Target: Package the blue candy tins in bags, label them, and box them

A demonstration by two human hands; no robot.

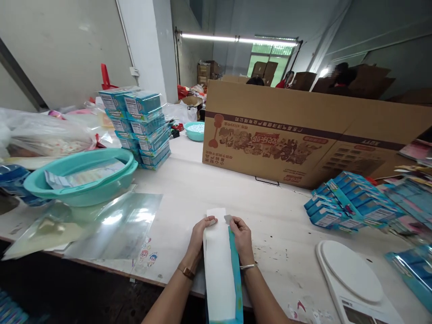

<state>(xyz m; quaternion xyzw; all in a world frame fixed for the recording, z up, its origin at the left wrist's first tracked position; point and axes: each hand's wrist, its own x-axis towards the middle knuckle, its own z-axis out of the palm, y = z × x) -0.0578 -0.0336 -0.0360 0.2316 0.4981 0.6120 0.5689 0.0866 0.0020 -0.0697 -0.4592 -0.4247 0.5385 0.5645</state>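
Between my two hands lies a long, partly folded carton point(219, 270), white on the face toward me with a teal strip along its right side. My left hand point(201, 231) grips its upper left edge, fingers closed round it. On the upper right, my right hand point(241, 236) pinches a small greyish flap point(228, 218) at the carton's corner. The carton's far end rests over the white table point(182, 193), and its near end reaches past the table's front edge.
Stacked teal boxes point(145, 126) and nested teal basins point(87, 180) stand left, with clear plastic sheets point(114, 225) in front. A large cardboard box point(270, 135) spans the back. Right are more teal boxes point(351, 202) and a white scale point(351, 270). People are partly visible behind.
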